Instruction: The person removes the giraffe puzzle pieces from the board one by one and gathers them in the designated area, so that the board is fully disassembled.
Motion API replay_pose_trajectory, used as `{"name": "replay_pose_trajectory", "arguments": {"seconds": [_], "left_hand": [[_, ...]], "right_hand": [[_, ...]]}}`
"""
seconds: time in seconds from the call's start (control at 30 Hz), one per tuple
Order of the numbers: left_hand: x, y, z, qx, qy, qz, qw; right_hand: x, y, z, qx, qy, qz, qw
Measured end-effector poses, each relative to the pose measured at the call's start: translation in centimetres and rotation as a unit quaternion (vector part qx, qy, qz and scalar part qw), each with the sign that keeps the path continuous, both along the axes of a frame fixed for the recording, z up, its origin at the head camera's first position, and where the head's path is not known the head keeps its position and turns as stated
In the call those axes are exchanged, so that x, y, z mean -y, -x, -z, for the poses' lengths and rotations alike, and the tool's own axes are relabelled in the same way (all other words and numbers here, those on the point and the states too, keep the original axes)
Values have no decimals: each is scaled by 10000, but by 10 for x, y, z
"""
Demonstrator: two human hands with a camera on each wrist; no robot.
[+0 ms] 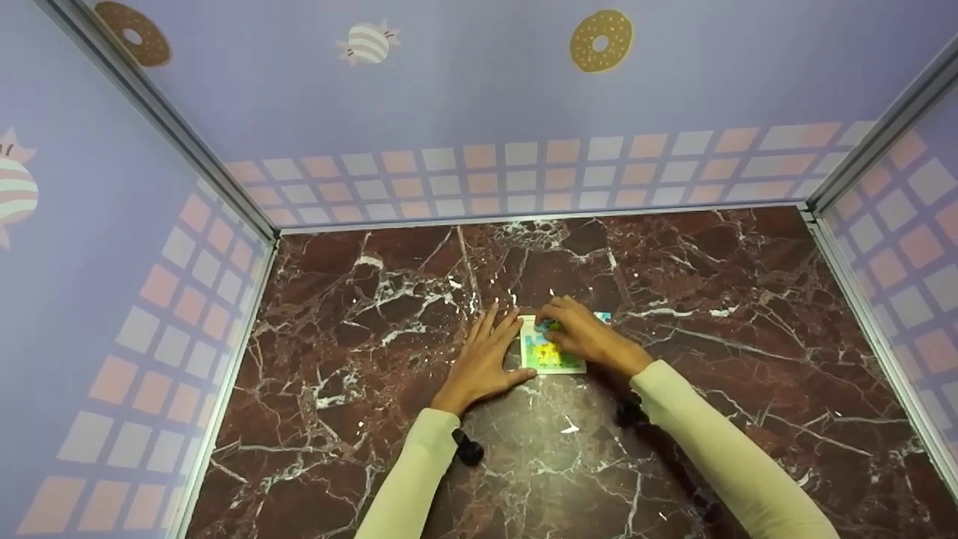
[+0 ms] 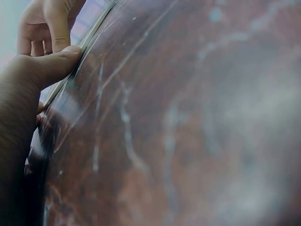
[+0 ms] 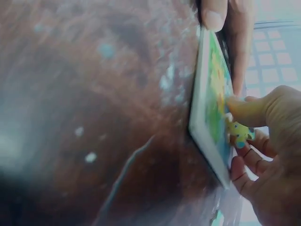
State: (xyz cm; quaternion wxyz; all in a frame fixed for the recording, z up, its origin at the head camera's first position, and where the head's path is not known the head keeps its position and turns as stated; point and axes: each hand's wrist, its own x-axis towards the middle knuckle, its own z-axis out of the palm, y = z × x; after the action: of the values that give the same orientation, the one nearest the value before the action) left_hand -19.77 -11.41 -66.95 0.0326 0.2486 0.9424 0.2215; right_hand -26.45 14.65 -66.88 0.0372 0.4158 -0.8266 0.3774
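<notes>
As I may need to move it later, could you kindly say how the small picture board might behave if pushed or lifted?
The picture board probably stays stiff, since its thin pale rim runs straight. Lying flat on the glossy marbled surface, it would likely slide rather than tip. Tilted, it might shed parts: the right hand pinches a separate yellow piece.

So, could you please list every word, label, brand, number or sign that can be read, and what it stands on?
There are none to read.
Board: picture only; partly covered by the right hand.
Piece: blurred, no text visible.
Back wall: printed shapes, no lettering.
</notes>
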Motion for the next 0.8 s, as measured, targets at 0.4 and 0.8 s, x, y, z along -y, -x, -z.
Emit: {"name": "replay_pose_trajectory", "arguments": {"seconds": [0.4, 0.8], "left_hand": [[3, 0, 1, 10, -54, -36, 10000], [-1, -1, 0, 80, -77, -98, 9999]], "right_hand": [[-2, -11, -29, 810, 300, 730, 9936], [-25, -15, -31, 780, 1137, 1413, 9803]]}}
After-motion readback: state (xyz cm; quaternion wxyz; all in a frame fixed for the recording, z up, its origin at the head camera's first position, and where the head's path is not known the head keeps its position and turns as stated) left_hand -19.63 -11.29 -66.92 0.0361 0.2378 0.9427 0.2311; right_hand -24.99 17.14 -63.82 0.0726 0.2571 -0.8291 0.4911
